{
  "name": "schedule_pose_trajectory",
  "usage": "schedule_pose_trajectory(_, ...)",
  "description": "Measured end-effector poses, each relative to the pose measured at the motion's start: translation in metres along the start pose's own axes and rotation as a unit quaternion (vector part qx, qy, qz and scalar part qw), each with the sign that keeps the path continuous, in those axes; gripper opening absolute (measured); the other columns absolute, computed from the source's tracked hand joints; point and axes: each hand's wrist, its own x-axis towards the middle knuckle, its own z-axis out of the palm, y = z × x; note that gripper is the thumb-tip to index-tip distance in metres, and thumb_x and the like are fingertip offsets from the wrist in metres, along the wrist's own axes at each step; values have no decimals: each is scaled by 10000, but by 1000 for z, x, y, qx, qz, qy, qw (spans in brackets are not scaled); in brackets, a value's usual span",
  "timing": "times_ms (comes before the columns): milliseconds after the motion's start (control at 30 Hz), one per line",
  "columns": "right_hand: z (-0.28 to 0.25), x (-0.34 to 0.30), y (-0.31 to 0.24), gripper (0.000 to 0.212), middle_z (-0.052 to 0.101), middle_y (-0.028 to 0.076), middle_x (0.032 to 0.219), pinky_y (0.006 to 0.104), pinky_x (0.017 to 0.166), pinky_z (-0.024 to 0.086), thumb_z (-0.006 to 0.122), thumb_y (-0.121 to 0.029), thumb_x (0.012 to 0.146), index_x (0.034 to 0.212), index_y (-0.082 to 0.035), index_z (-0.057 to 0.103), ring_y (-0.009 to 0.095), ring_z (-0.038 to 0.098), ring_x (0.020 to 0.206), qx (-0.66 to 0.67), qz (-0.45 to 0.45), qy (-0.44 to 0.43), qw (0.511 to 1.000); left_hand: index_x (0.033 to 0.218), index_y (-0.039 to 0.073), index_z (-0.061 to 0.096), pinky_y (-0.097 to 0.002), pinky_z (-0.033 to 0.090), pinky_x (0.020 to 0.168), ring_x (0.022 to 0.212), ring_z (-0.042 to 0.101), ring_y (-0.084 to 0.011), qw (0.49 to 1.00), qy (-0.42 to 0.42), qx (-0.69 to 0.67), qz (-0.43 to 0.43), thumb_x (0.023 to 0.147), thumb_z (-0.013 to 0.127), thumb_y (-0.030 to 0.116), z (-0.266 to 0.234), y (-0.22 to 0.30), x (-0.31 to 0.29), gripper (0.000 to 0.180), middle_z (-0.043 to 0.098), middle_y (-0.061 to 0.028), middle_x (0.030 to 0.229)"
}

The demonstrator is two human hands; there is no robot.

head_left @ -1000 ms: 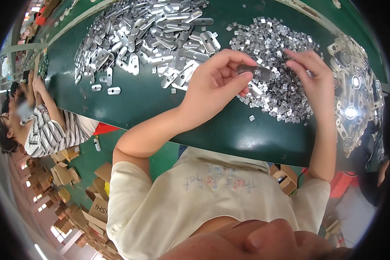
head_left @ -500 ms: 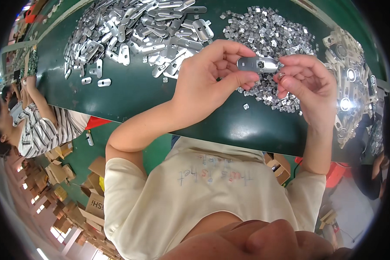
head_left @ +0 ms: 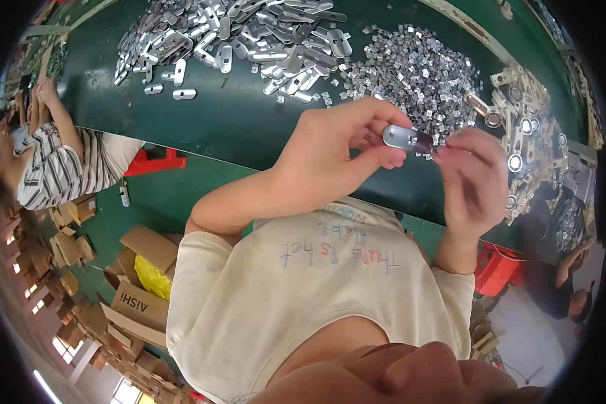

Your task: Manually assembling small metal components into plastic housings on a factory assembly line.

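My left hand (head_left: 333, 151) pinches a rounded oblong metal plate (head_left: 398, 137) by its left end, between thumb and fingers. The plate is silver and smooth, with a darker patch and a small fitting toward its right end. Right by that end is my right hand (head_left: 477, 178), its thumb and fingertips drawn together. Whatever sits in those fingertips is too small to make out. Beyond both hands lies a heap of small square metal pieces (head_left: 417, 74). Farther left is a pile of similar oblong plates (head_left: 296, 57).
The dark green table (head_left: 229, 128) spans the far side. Pale metal frames with round parts (head_left: 518, 128) are stacked at the right. A co-worker in a striped top (head_left: 54, 168) sits left; another person (head_left: 552, 289) is at right. Cardboard boxes (head_left: 138, 313) and a red stool (head_left: 156, 161) stand on the floor.
Both hands and the plate appear lower in the picture; the whole view has shifted too. The plate tilts down slightly to the right. My right hand stays by its right end.
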Motion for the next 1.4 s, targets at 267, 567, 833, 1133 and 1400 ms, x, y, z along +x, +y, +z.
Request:
schedule_pose_trajectory(267,1,13,4,317,611,140,871,320,628,500,649,-23,532,841,49,648,262,586,764,-253,-199,-74,944,1070,-61,524,-242,522,735,831,629,-139,1000,-27,-12,-3,794,567,-122,-3,6,16,286,607,-103,950)
schedule_pose_trajectory(567,-6,17,15,161,635,104,912,311,695,493,661,-128,737,843,-7,645,240,608,828,-334,-223,-131,906,1066,-77,517,-253,521,734,822,629,-155,998,-31,-49,-20,799,543,-138,-6,4,33,276,608,-125,947)
schedule_pose_trajectory(833,-109,17,92,431,548,105,1033,391,847,393,765,-132,628,1028,-82,611,323,484,970,-461,129,-26,877,1086,-46,511,-221,507,715,793,637,-155,988,29,-127,-89,814,577,-81,-7,-15,52,282,607,-102,905)
schedule_pose_trajectory(1133,-129,-3,126,310,488,79,1102,411,871,378,723,3,603,837,-85,539,299,445,1057,-381,153,-62,910,1064,-48,519,-227,511,715,790,642,-161,991,48,-76,-102,813,595,-53,-8,-19,52,262,620,-112,900)
schedule_pose_trajectory(1400,-92,-4,133,285,481,-1,699,242,507,334,678,-181,800,894,-91,425,88,429,587,-74,334,-36,939,1083,-40,509,-247,510,709,788,639,-174,990,94,-67,-78,820,572,-67,-10,-28,58,272,619,-123,908)
